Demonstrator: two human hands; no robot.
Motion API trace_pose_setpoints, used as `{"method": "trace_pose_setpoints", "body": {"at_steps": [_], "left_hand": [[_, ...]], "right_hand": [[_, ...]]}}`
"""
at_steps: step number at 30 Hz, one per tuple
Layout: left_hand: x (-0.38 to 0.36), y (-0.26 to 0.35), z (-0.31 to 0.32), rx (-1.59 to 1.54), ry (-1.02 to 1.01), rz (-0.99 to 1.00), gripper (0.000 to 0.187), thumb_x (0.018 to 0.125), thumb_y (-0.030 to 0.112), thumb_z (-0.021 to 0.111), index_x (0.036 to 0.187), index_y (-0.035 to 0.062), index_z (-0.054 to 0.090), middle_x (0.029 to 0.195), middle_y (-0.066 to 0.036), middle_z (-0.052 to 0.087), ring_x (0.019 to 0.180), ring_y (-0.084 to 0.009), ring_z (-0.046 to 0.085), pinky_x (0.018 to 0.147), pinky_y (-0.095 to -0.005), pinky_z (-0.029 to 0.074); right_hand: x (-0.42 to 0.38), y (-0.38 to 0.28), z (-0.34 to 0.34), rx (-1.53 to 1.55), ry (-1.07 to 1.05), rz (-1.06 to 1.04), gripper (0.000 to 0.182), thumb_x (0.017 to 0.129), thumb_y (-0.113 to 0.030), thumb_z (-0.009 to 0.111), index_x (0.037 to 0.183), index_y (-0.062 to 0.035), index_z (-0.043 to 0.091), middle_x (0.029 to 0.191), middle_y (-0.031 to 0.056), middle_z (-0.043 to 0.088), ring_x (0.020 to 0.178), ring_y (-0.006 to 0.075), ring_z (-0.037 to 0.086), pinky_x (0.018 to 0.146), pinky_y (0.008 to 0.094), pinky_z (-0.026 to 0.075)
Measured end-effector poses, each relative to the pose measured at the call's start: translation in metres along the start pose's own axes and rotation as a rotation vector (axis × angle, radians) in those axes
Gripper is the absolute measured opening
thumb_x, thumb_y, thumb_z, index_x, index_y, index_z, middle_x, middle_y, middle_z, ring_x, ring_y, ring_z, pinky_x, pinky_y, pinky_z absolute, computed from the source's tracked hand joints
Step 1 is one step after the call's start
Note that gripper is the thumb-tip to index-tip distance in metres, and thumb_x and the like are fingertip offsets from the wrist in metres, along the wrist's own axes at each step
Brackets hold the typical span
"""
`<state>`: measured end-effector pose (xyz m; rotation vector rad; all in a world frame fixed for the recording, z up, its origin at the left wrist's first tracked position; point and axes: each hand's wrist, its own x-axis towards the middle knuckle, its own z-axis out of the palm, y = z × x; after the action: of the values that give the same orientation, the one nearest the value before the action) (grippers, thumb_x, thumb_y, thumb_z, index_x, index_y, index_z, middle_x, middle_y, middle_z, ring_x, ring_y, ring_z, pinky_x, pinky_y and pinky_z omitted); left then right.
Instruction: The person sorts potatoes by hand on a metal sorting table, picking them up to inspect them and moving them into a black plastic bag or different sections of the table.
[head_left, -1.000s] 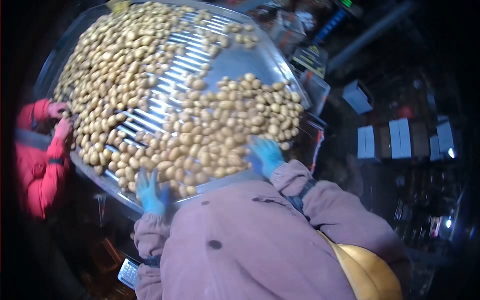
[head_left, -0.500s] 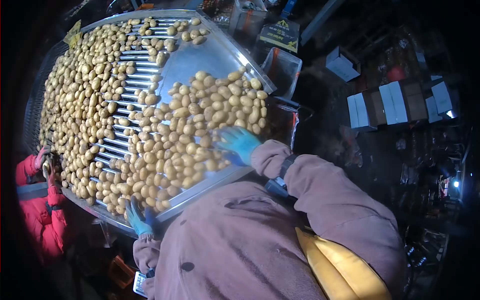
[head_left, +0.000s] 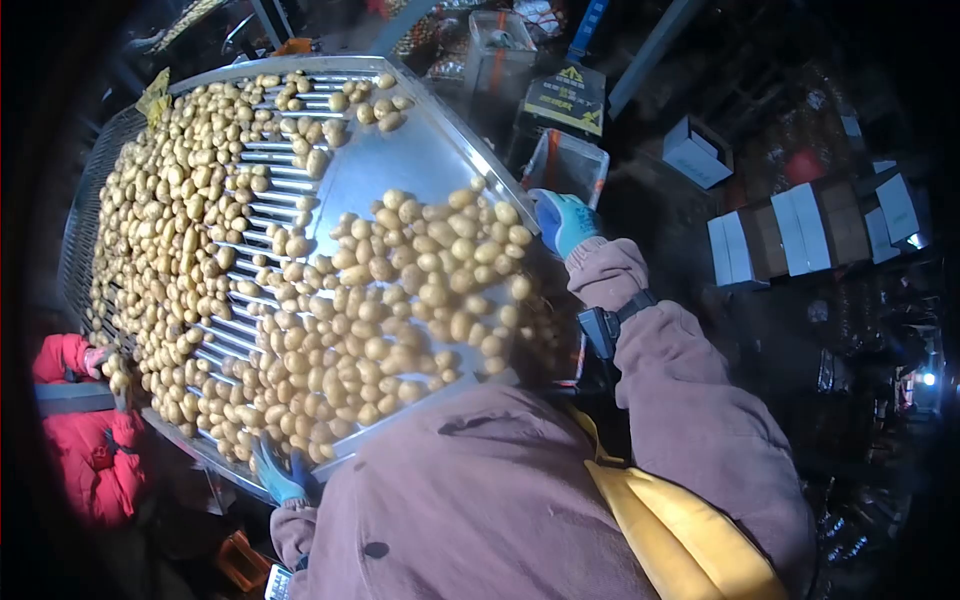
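Note:
Many potatoes (head_left: 330,370) lie on a metal sorting table (head_left: 375,165) with a slatted roller section and a smooth sheet area. My left hand (head_left: 278,478), in a teal and blue glove, rests at the near rim with fingers apart, against the lowest potatoes. At the table's right corner is my right hand (head_left: 567,222), gloved alike, its fingers curled over the metal rim; the fingertips are partly hidden. Between that corner and my body, potatoes at the table's edge are blurred, and some lie lower in shadow beyond it.
Across the table at left, a co-worker in red sleeves (head_left: 95,450) has hands at the potatoes. A plastic crate (head_left: 565,165) stands beyond the right corner, near a black and yellow box (head_left: 565,95). White cartons (head_left: 790,230) sit farther right.
My right hand has moved from on top of the potatoes up and right to the table's corner. Potatoes near the right edge have shifted toward it. My left hand stays at the near rim.

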<state>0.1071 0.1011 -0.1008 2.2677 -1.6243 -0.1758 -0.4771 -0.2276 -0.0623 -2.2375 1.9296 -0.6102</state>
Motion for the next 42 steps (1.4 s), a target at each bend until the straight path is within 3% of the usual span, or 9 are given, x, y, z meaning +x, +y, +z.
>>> {"method": "trace_pose_setpoints", "body": {"at_steps": [5, 11, 15, 21, 25, 30, 37, 39, 42], "left_hand": [[0.000, 0.008, -0.004, 0.046, -0.012, 0.012, 0.074, 0.080, 0.035, 0.067, 0.145, 0.0085, 0.041, 0.150, -0.022, 0.035, 0.132, -0.0406, 0.040, 0.107, -0.0479, 0.035], [0.005, -0.018, 0.005, -0.400, -0.042, -0.009, 0.068, 0.085, 0.024, 0.067, 0.145, 0.0082, 0.039, 0.149, -0.022, 0.034, 0.131, -0.0364, 0.043, 0.107, -0.0444, 0.037], [0.022, 0.009, -0.026, -0.033, 0.115, 0.036, 0.050, 0.090, 0.019, 0.064, 0.136, 0.0044, 0.049, 0.139, -0.017, 0.047, 0.129, -0.0293, 0.047, 0.105, -0.0395, 0.039], [0.050, 0.123, -0.042, -1.038, -0.095, -0.376, 0.030, 0.098, 0.017, 0.054, 0.122, 0.0002, 0.059, 0.115, -0.011, 0.063, 0.112, -0.0225, 0.057, 0.099, -0.0343, 0.044], [0.029, 0.143, 0.016, -1.790, -0.438, -0.674, 0.040, 0.099, 0.026, 0.052, 0.132, 0.0037, 0.051, 0.125, -0.016, 0.059, 0.113, -0.0288, 0.058, 0.094, -0.0380, 0.048], [0.023, 0.165, 0.011, -1.876, -0.561, -0.852, 0.050, 0.097, 0.036, 0.056, 0.138, 0.0095, 0.045, 0.127, -0.012, 0.057, 0.111, -0.0263, 0.058, 0.090, -0.0382, 0.049], [0.026, 0.173, 0.002, -1.953, -0.512, -0.876, 0.056, 0.097, 0.048, 0.051, 0.142, 0.0163, 0.042, 0.136, -0.012, 0.051, 0.116, -0.0273, 0.055, 0.100, -0.0465, 0.045], [0.032, 0.181, 0.000, -2.027, -0.468, -0.901, 0.056, 0.098, 0.051, 0.046, 0.143, 0.0176, 0.042, 0.140, -0.013, 0.049, 0.119, -0.0294, 0.054, 0.102, -0.0497, 0.043], [0.038, 0.195, -0.002, -2.236, -0.480, -0.749, 0.057, 0.099, 0.055, 0.040, 0.146, 0.0214, 0.039, 0.144, -0.015, 0.046, 0.128, -0.0339, 0.048, 0.106, -0.0572, 0.037]], "right_hand": [[0.010, -0.023, 0.019, 0.522, 0.040, 0.017, 0.025, 0.092, -0.022, 0.060, 0.115, -0.0157, 0.067, 0.108, 0.0109, 0.068, 0.096, 0.0307, 0.065, 0.084, 0.0387, 0.051], [0.038, -0.077, 0.060, 0.001, -0.401, -0.176, 0.036, 0.090, -0.036, 0.058, 0.121, -0.0193, 0.061, 0.115, 0.0107, 0.064, 0.105, 0.0330, 0.061, 0.089, 0.0460, 0.047], [0.045, -0.081, 0.068, 0.005, -0.521, -0.195, 0.037, 0.089, -0.038, 0.059, 0.121, -0.0195, 0.059, 0.122, 0.0120, 0.061, 0.112, 0.0345, 0.058, 0.093, 0.0472, 0.045], [0.054, -0.103, 0.057, -0.115, -0.557, -0.125, 0.070, 0.077, -0.059, 0.069, 0.132, -0.0178, 0.055, 0.132, 0.0203, 0.055, 0.124, 0.0396, 0.050, 0.103, 0.0469, 0.041], [0.049, -0.137, 0.064, -0.128, -0.591, -0.014, 0.062, 0.081, -0.051, 0.068, 0.132, -0.0198, 0.053, 0.132, 0.0191, 0.055, 0.117, 0.0401, 0.056, 0.096, 0.0482, 0.046], [0.060, -0.142, 0.073, -0.260, -0.557, -0.038, 0.048, 0.086, -0.035, 0.062, 0.131, -0.0199, 0.054, 0.127, 0.0182, 0.057, 0.111, 0.0376, 0.060, 0.090, 0.0473, 0.050], [0.086, -0.120, 0.082, 0.509, -0.643, 0.259, 0.069, 0.072, -0.036, 0.085, 0.127, -0.0088, 0.054, 0.116, 0.0137, 0.063, 0.099, 0.0228, 0.062, 0.082, 0.0348, 0.053], [0.062, -0.161, 0.075, 0.805, -0.599, 0.074, 0.055, 0.072, -0.025, 0.087, 0.111, 0.0026, 0.058, 0.101, 0.0093, 0.065, 0.091, 0.0155, 0.060, 0.077, 0.0293, 0.054], [-0.002, -0.236, 0.053, 1.108, -0.998, -0.095, 0.050, 0.087, -0.026, 0.074, 0.131, -0.0122, 0.054, 0.096, 0.0063, 0.065, 0.088, 0.0145, 0.061, 0.079, 0.0292, 0.051]]}}
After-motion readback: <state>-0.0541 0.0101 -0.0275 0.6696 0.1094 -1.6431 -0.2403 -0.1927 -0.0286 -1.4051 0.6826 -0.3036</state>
